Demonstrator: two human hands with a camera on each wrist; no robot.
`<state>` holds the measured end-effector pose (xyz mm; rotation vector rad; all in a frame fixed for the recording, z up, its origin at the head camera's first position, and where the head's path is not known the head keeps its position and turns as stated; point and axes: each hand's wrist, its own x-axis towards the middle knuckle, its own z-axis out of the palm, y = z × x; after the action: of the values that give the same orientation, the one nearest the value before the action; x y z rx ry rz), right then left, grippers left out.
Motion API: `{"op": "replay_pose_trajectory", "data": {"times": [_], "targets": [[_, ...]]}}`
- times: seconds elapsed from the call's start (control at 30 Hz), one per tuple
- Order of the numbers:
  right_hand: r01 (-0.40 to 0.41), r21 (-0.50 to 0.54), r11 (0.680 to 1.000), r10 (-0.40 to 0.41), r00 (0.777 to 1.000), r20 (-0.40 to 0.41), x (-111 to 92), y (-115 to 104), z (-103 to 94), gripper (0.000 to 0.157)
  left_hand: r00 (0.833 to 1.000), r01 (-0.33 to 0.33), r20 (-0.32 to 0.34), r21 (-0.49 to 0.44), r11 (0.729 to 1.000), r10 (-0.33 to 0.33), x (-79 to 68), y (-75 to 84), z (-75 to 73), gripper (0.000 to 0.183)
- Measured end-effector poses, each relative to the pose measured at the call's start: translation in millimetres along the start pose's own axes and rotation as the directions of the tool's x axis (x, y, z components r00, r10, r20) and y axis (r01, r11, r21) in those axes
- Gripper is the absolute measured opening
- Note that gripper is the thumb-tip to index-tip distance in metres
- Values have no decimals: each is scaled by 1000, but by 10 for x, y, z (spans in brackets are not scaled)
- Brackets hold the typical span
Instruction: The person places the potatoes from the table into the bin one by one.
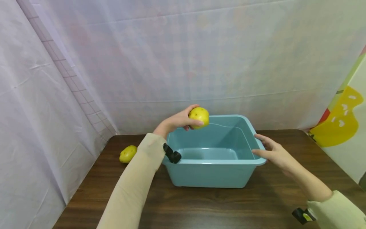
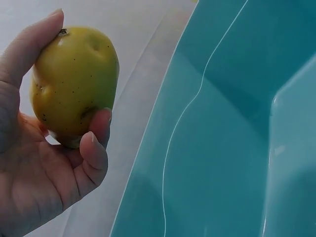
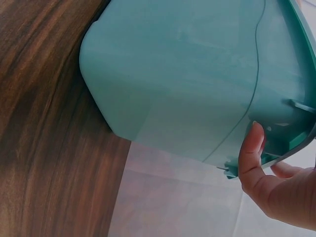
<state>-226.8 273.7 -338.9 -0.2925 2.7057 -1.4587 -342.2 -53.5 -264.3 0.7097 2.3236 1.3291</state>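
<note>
In the head view, my left hand holds a yellow potato above the back left of a blue plastic basin. The left wrist view shows this potato between the thumb on one side and curled fingers on the other; dimples and small dark specks mark its skin. My right hand grips the basin's right rim. Seen from the right wrist, fingers reach under the rim against the outer wall. The basin stands upright on the table, and no potato shows on its visible floor.
A second yellow potato lies on the dark wooden table, left of the basin and beside my left sleeve. Pale curtains hang behind the table and along its left side. A yellow patterned panel stands at the right.
</note>
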Motion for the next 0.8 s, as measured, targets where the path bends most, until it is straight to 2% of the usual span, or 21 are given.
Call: {"op": "replay_pose_trajectory", "data": {"times": [0.43,0.8], "targets": [[5,10,1000,-5,1000,0,-1,7,-8,71,998,-19,59,4,1000,18,120,55,134,79],[9,9,1000,-9,1000,-1,14,2,-5,71,995,4,104,13,1000,-6,161,54,176,84]]}}
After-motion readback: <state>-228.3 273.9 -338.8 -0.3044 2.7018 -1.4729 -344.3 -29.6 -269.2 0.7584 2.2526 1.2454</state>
